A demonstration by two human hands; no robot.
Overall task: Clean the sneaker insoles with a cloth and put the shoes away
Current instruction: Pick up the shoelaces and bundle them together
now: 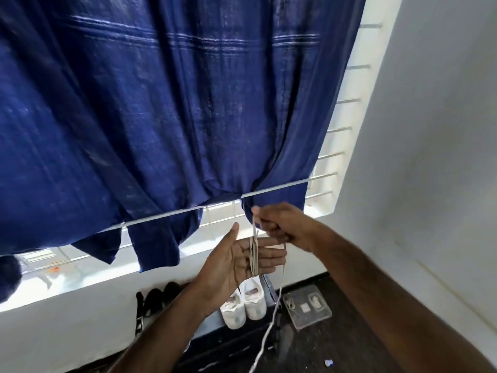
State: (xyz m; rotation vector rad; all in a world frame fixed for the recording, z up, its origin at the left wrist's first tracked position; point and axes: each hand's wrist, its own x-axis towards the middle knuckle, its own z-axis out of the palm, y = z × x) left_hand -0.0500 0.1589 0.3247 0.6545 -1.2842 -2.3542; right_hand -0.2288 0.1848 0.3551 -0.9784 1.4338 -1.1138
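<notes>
Dark floor [336,343] bearing white sneakers [246,305] | blue cloth [161,117] hanging at window | right hand [285,224] pinching shoelace [254,254] | left hand [242,262] lying flat, fingers straight

Lighting: daylight through window [347,109], blown out white along sill. Curtain [161,117] backlit, slightly soft. Floor [309,345] dim. Wide-angle bending at edges.

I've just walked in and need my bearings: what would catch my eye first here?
The big dark blue cloth draped over a thin rod fills the upper view. Below its right end, the right hand pinches pale shoelaces that hang across the open left hand. White sneakers sit beneath, against the wall.
</notes>
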